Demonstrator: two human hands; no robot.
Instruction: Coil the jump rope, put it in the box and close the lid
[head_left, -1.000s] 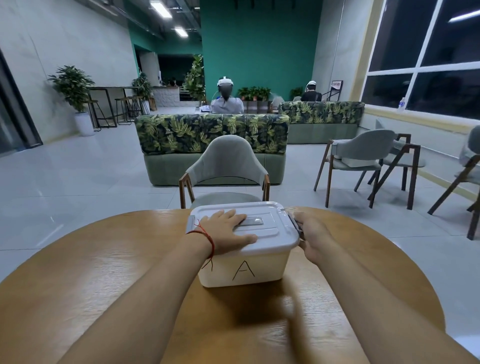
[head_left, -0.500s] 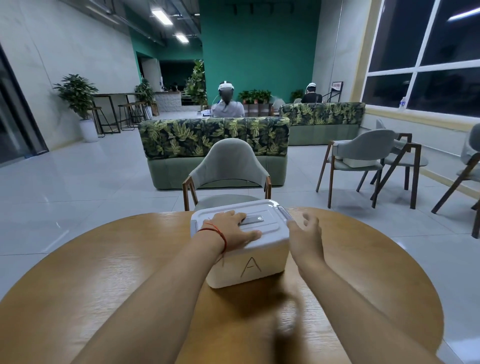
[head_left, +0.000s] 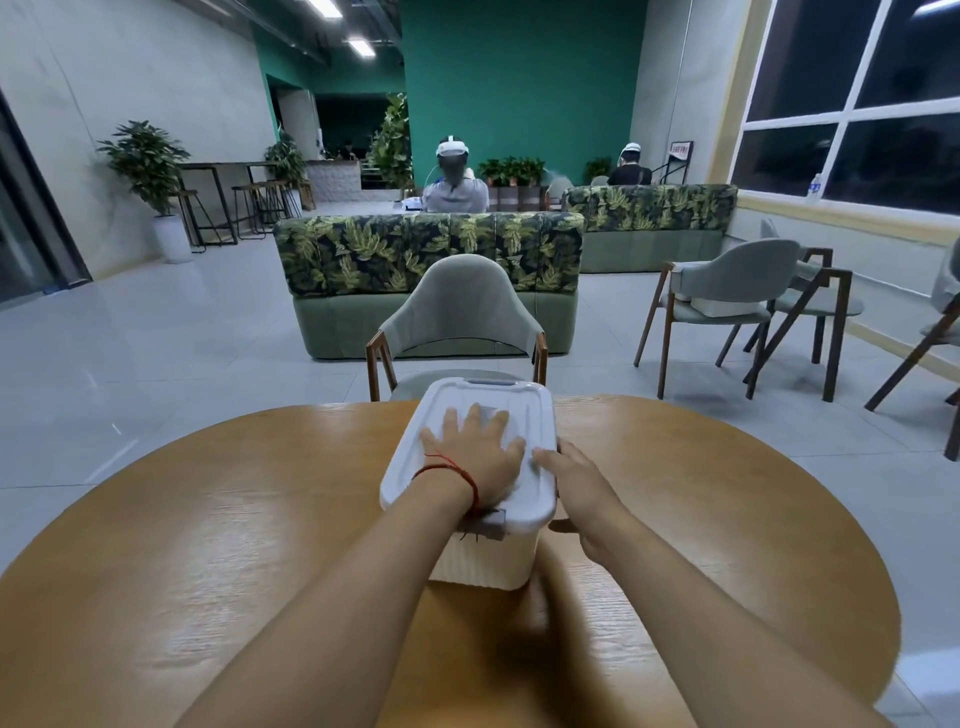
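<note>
A white plastic box (head_left: 491, 566) stands on the round wooden table (head_left: 208, 571), one short end facing me. Its lid (head_left: 493, 400) is on the box. My left hand (head_left: 475, 457) lies flat on the lid with the fingers spread; a red string is around the wrist. My right hand (head_left: 582, 483) holds the box's right side, with the fingers along the lid's rim and the thumb lower on the wall. A grey latch (head_left: 491, 527) shows at the near end under my left wrist. No jump rope is in view.
A grey chair (head_left: 457, 312) stands just behind the table's far edge, close to the box. Beyond it are leaf-patterned sofas (head_left: 431, 254) with seated people. More chairs (head_left: 727, 291) stand to the right by the windows.
The box has turned about a quarter turn, so the side marked A no longer faces me. My left hand stayed flat on the lid. My right hand moved from the end latch to the box's side.
</note>
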